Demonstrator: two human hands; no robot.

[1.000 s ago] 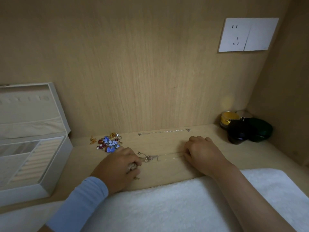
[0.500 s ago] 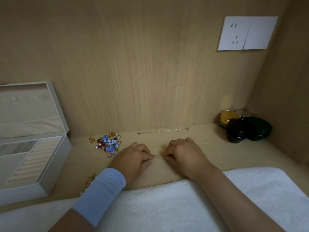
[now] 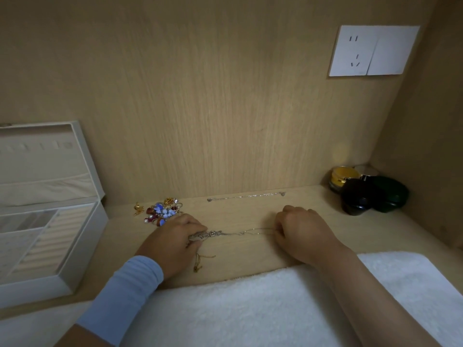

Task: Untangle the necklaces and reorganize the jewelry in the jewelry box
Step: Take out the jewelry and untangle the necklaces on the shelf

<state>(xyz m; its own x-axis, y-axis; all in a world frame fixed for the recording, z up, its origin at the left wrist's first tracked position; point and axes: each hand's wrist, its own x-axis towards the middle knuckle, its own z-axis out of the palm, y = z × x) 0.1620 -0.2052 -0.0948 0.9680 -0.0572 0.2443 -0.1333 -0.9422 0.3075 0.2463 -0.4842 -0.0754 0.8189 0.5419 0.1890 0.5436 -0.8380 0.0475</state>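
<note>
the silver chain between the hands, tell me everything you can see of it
The silver chain is a very thin, pale metal necklace running left to right just above or on the wooden desktop. Its left end is a knotted clump with small charm-like bits, pinched by the left hand; a gold strand trails out below that hand. Its right end is pinched by the right hand. The span between looks drawn out, with a slight loop midway. Single links are too fine to see.

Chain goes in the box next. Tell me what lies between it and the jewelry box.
Only the left hand, gripping the silver chain at its tangled end. The charm pile sits just behind the route to the jewelry box.
</note>
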